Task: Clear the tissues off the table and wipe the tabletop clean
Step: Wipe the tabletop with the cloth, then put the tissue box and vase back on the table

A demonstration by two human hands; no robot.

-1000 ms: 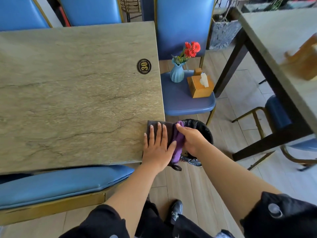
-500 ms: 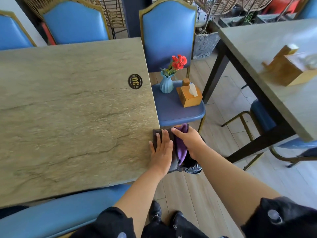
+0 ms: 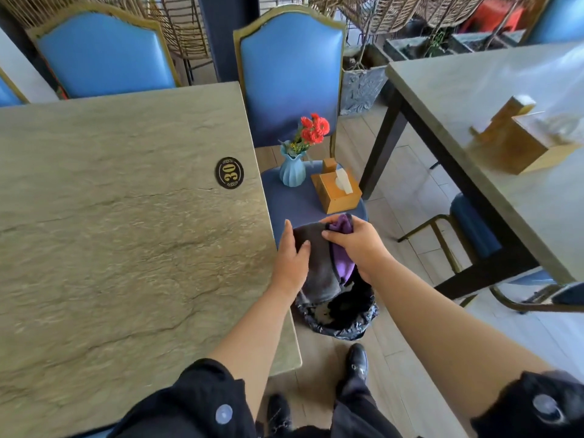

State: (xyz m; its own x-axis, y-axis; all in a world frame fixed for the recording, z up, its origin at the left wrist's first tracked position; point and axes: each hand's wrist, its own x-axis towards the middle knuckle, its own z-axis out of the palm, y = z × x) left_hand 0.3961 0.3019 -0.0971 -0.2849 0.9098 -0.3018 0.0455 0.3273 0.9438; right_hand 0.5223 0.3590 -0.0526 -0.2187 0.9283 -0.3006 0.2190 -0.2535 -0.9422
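Observation:
A grey and purple cloth [image 3: 319, 263] hangs just past the right edge of the stone-patterned table [image 3: 126, 232], above a bin lined with a black bag [image 3: 341, 314]. My left hand [image 3: 290, 260] presses flat against the cloth's left side at the table edge. My right hand [image 3: 357, 245] grips the purple fold at the cloth's top. No tissues show on the tabletop. A wooden tissue box [image 3: 336, 191] with a white tissue sticking out sits on a blue chair seat [image 3: 294, 203].
A blue vase with red flowers [image 3: 294, 165] stands beside the tissue box on the chair. A number 30 plate [image 3: 229, 172] marks the table. A second table [image 3: 505, 137] with a wooden holder stands right, blue chairs around. My shoes are on the floor below.
The cloth has slid off the table's right edge and now hangs over the bin. Both hands moved right with it, and the view has tilted up.

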